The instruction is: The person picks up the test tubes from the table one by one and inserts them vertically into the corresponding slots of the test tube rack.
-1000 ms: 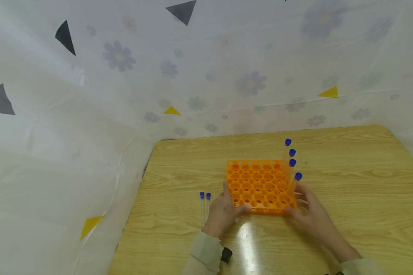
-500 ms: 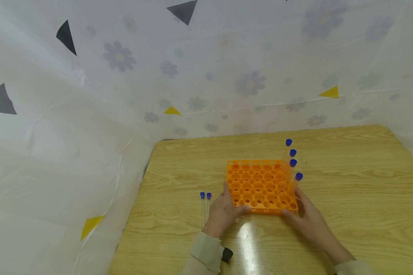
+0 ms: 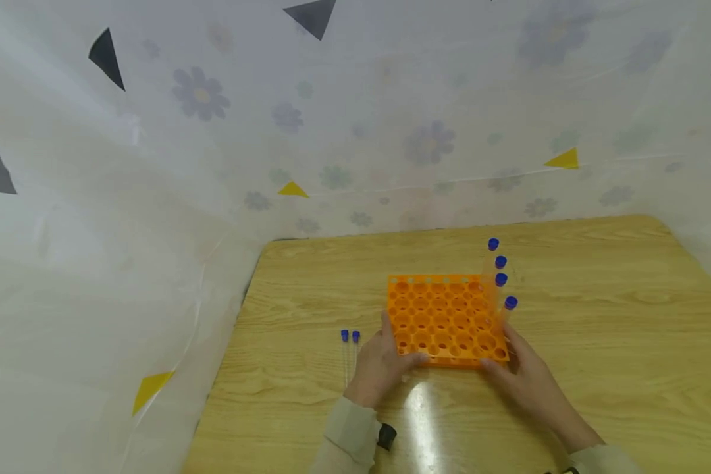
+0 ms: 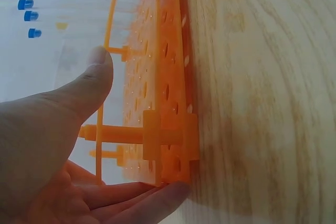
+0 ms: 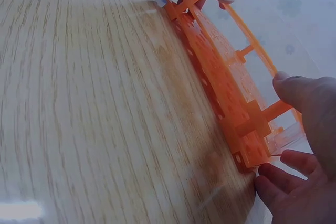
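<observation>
An orange test tube rack [image 3: 438, 361] stands on the wooden table, most of its holes vacant. Several clear tubes with blue caps [image 3: 511, 303] stand upright along its right side. My left hand [image 3: 376, 370] grips the rack's front left corner, thumb on the top plate's front edge and fingers along the side. At the front right corner my right hand [image 3: 532, 385] holds the rack the same way, as the right wrist view shows with its thumb [image 5: 294, 88] on the top plate. Two capped tubes [image 3: 345, 359] lie left of my left hand, which partly hides one.
The wooden table [image 3: 616, 316] extends around the rack. Behind it and to the left hang pale sheets [image 3: 355, 131] with flower prints and dark and yellow triangles. A glare streak [image 3: 421, 421] shows on the near tabletop.
My right hand has shifted slightly left and its thumb has come further along the rack's front edge. The left hand, the rack and the tubes stay about where they were.
</observation>
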Tool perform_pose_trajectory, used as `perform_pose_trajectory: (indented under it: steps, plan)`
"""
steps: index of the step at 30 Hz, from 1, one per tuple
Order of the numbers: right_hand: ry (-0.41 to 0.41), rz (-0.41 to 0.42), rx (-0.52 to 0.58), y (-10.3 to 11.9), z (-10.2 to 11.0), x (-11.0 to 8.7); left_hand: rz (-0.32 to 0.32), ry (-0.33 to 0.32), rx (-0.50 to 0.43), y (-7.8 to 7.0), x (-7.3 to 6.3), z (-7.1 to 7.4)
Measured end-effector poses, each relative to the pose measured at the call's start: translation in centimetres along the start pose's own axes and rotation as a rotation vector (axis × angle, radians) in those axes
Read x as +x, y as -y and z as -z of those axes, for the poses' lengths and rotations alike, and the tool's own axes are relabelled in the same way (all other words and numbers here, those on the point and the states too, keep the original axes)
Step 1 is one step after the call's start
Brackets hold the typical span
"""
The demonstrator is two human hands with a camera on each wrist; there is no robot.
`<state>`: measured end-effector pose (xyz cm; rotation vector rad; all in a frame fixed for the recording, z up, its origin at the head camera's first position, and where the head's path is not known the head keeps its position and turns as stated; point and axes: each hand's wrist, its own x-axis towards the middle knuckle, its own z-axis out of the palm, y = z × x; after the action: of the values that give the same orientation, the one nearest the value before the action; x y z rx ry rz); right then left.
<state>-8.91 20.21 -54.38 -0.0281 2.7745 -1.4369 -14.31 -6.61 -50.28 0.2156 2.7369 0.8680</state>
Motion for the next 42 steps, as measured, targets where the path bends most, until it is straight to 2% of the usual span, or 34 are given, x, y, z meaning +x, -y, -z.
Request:
perform_pose_trajectory:
  steps: [8, 13, 16, 22, 26, 30, 36, 42]
  plan:
    - [-0.011, 0.008, 0.009, 0.1, 0.0, -0.1, 0.038, 0.042, -0.073, -0.4, 0.0, 0.5]
    - [-0.005, 0.005, 0.014, 0.2, 0.0, -0.1, 0.058, 0.044, -0.122, -0.3, -0.3, 1.2]
    - [-0.006, 0.005, 0.013, 0.2, -0.1, -0.1, 0.028, -0.002, -0.132, 0.2, -0.4, 2.2]
    - [-0.008, 0.004, 0.024, 0.3, -0.1, -0.2, -0.025, -0.158, -0.151, 1.9, -0.3, 4.8]
    - [-0.013, 0.009, 0.031, 0.3, -0.1, -0.3, -0.001, -0.211, -0.119, 3.3, -0.7, 5.9]
    - [-0.018, 0.017, 0.029, 0.1, -0.2, -0.4, 0.059, -0.212, -0.057, 4.5, -1.2, 6.4]
    - [-0.017, 0.012, 0.024, 0.0, -0.2, -0.4, 0.143, -0.169, 0.021, 6.0, -2.0, 6.0]
    - [-0.004, -0.005, 0.022, 0.2, -0.1, -0.4, 0.182, -0.158, 0.093, 6.9, -2.3, 5.2]
